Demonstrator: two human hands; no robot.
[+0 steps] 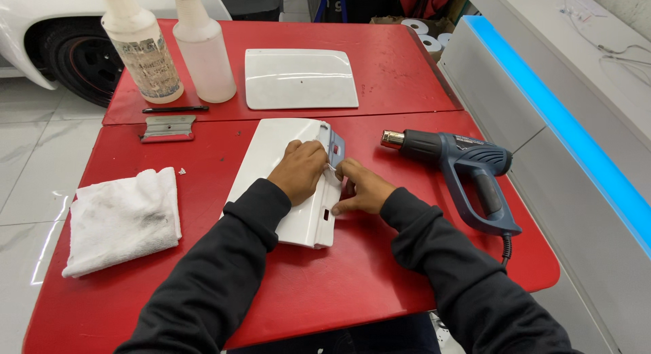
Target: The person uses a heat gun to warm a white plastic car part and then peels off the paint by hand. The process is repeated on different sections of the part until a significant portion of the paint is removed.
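Red bench (pixel 380 272) underfoot of the work, white panel (pixel 271 164) lying mid-bench: left hand (pixel 298 171) pressing flat on it, grip closed on nothing, right hand (pixel 363 188) pinching something small at its right edge; best kept braced, pulled slow and low.

A tall whitish spray bottle (pixel 140 45) stood at the far left of the red desk (pixel 380 286), wearing a pale, grubby rectangular label (pixel 148 68) with dark print wrapped around its body. Just to its right stood a second translucent bottle (pixel 203 52), plain, with no label showing. Far right, beyond the desk, white rolls (pixel 428 35) sat in what was perhaps a brown cardboard box (pixel 386 19).
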